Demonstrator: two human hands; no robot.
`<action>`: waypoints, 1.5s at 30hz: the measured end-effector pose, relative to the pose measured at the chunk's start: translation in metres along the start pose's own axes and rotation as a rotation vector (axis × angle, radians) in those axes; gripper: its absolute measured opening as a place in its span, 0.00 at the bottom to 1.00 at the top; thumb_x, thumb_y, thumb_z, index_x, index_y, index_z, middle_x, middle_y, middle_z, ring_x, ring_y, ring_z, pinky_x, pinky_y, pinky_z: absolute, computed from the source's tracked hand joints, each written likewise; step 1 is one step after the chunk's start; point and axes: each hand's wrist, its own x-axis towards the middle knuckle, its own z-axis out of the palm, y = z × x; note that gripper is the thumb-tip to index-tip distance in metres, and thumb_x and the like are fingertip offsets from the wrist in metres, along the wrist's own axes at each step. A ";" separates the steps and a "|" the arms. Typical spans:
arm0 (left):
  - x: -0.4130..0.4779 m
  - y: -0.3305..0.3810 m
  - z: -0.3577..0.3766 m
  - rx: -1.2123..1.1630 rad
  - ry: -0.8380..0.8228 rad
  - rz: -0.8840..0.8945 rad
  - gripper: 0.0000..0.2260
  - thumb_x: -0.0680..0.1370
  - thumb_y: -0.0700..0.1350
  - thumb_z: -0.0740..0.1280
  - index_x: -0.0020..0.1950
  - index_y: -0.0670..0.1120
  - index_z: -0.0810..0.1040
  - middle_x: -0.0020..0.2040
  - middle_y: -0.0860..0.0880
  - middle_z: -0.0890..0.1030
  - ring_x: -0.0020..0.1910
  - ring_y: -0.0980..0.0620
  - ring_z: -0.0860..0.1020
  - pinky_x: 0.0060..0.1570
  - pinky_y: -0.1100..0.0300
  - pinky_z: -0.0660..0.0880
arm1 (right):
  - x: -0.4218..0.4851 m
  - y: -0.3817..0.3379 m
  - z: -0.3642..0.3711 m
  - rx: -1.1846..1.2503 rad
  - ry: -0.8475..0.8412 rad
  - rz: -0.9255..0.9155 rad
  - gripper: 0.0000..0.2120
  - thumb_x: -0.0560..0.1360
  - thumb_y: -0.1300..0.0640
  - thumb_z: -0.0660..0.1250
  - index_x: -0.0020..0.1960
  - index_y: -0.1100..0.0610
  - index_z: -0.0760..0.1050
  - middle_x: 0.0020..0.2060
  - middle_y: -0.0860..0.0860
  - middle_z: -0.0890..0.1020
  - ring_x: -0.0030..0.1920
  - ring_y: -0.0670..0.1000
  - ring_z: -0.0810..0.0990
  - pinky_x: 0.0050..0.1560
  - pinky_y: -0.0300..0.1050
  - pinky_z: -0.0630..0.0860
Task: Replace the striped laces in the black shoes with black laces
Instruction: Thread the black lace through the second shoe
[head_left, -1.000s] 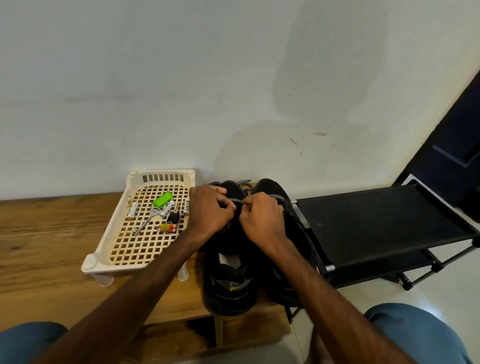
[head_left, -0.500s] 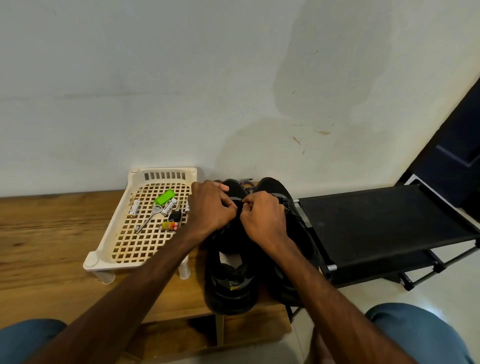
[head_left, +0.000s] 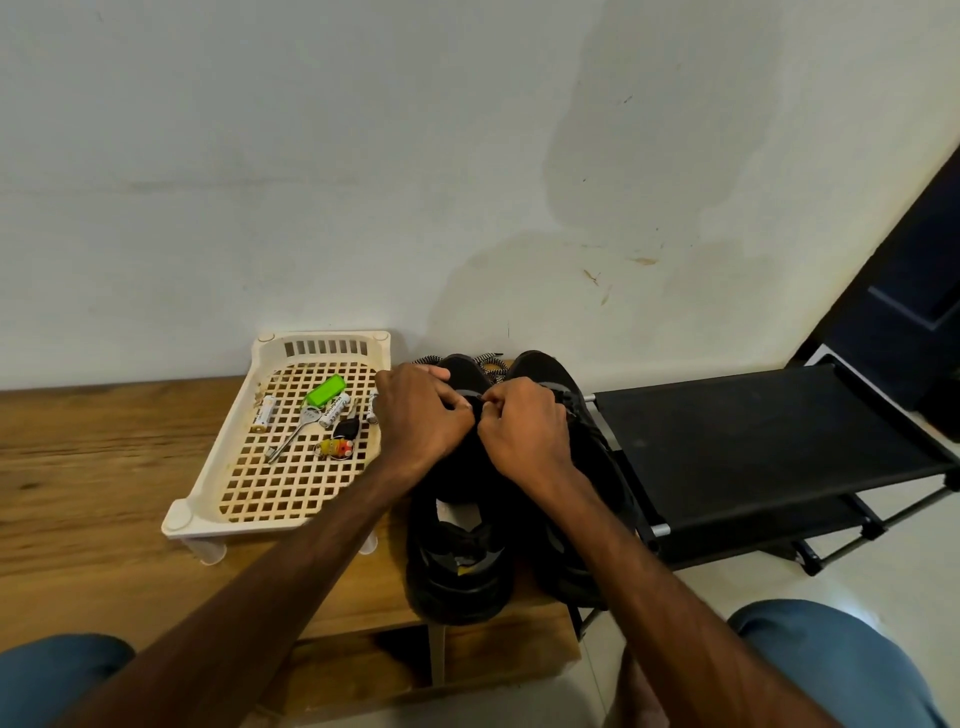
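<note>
While the left hand (head_left: 421, 415) and right hand (head_left: 524, 431) pinch something small, likely a black lace (head_left: 480, 399), over the shoe (head_left: 457, 587), keep both ends even. Pull gently so nothing twists.

No text clear enough to read, dark print on the white batteries (head_left: 335, 410) in the tray (head_left: 208, 460) too small

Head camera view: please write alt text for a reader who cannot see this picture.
A person's left hand and right hand meet, fingers curled, over the left of two black shoes on a wooden bench, the right hand pinching what seems a dark lace end. Striped laces lie behind the shoes; a cream tray of small items stands to the left.
</note>
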 end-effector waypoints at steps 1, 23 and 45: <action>0.000 0.000 0.000 -0.017 -0.009 0.009 0.03 0.73 0.47 0.75 0.45 0.52 0.88 0.61 0.55 0.82 0.66 0.48 0.72 0.62 0.55 0.61 | 0.000 0.000 0.000 -0.003 -0.002 0.000 0.10 0.80 0.59 0.64 0.53 0.57 0.84 0.47 0.53 0.85 0.49 0.55 0.83 0.44 0.43 0.68; -0.004 -0.003 0.003 -0.432 -0.143 -0.128 0.10 0.72 0.37 0.76 0.51 0.47 0.88 0.72 0.51 0.75 0.72 0.51 0.70 0.73 0.48 0.67 | 0.016 0.005 0.005 0.053 -0.001 0.121 0.05 0.80 0.58 0.70 0.54 0.54 0.84 0.49 0.53 0.84 0.49 0.53 0.82 0.41 0.40 0.70; 0.014 0.004 -0.050 -0.497 0.454 0.143 0.04 0.79 0.40 0.69 0.52 0.47 0.81 0.46 0.54 0.84 0.39 0.59 0.80 0.39 0.66 0.76 | 0.020 0.016 -0.007 -0.292 -0.096 -0.169 0.05 0.78 0.60 0.69 0.51 0.60 0.82 0.46 0.57 0.83 0.49 0.59 0.83 0.47 0.49 0.78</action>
